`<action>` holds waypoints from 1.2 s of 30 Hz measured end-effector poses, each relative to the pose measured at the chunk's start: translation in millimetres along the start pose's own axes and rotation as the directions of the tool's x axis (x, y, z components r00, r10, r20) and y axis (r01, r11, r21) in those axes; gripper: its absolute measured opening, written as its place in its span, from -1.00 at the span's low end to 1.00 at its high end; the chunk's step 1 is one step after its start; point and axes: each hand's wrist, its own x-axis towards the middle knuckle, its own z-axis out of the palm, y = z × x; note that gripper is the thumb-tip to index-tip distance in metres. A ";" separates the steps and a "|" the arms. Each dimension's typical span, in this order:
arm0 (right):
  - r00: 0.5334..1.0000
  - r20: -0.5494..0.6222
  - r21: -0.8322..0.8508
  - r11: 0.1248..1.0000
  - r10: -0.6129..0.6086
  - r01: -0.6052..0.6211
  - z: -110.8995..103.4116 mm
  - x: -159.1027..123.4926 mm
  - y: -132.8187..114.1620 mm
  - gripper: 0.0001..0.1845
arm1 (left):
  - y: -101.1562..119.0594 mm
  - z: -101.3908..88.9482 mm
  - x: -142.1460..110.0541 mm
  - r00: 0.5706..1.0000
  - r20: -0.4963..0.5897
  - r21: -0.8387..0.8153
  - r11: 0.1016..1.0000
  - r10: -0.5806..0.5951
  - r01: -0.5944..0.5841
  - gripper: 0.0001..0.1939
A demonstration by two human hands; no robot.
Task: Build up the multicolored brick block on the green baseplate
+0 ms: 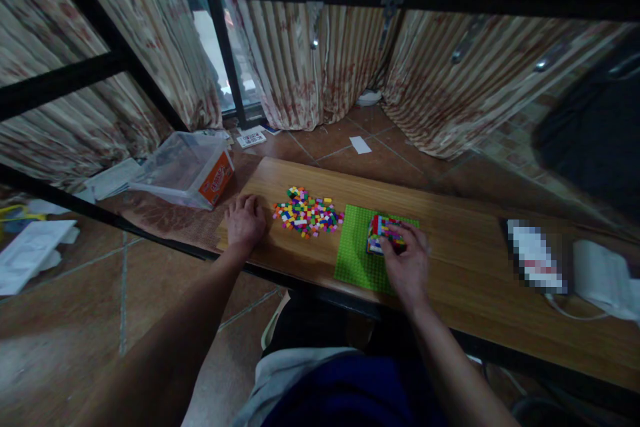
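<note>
One long wooden table [465,247] stands before us on a brown tiled floor [320,147], with patterned curtains [290,67] behind. Our left forearm angles forward, the left hand [245,221] resting palm-down near the table's left end, fingers loosely curled, beside the loose colored bricks [309,212]. Our right hand [407,257] reaches over the green baseplate [356,250], fingers bent onto the multicolored brick build [379,227] on it; we cannot tell whether they grip or merely touch.
</note>
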 end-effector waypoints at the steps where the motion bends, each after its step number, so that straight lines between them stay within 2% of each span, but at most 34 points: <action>1: 1.000 -0.008 -0.013 1.000 -0.022 0.022 -1.3 -0.1 -2.1 -0.71 | 0.2 -0.4 -0.3 1.000 0.001 0.000 1.000 0.002 -0.002 -0.56; 5: 0.988 -0.026 -0.067 0.987 -0.151 0.149 -2.0 -3.4 -24.2 -0.76 | 0.9 -2.1 -1.2 1.000 0.004 -0.004 1.000 0.013 -0.013 -0.56; 8: 0.968 0.087 -0.044 0.970 -0.234 0.239 8.4 -9.5 -45.9 -0.78 | 0.6 -2.1 -1.3 1.000 0.007 -0.012 1.000 0.016 -0.016 -0.57; 11: 0.939 0.212 0.022 0.962 -0.271 0.273 27.8 -15.7 -58.0 -0.75 | -0.2 -1.1 -1.3 1.000 0.009 -0.013 1.000 0.009 -0.009 -0.57; 15: 0.929 0.277 0.008 0.968 -0.243 0.251 55.2 -14.1 -57.6 -0.71 | -0.3 -0.3 -1.4 1.000 0.005 -0.010 1.000 0.011 -0.011 -0.57; 22: 0.913 0.366 -0.220 0.937 -0.180 0.272 85.0 15.6 -54.0 -0.65 | 0.2 -0.9 -1.2 1.000 0.017 -0.020 1.000 -0.002 0.003 -0.58; 28: 0.887 0.438 -0.275 0.919 -0.143 0.284 92.5 23.1 -50.8 -0.70 | -0.7 0.4 -1.1 1.000 0.004 0.001 1.000 0.004 -0.004 -0.59; 36: 0.912 0.357 -0.203 0.936 -0.201 0.286 95.5 15.4 -43.7 -0.77 | 0.1 -0.5 -0.8 1.000 0.005 -0.010 1.000 0.001 -0.001 -0.58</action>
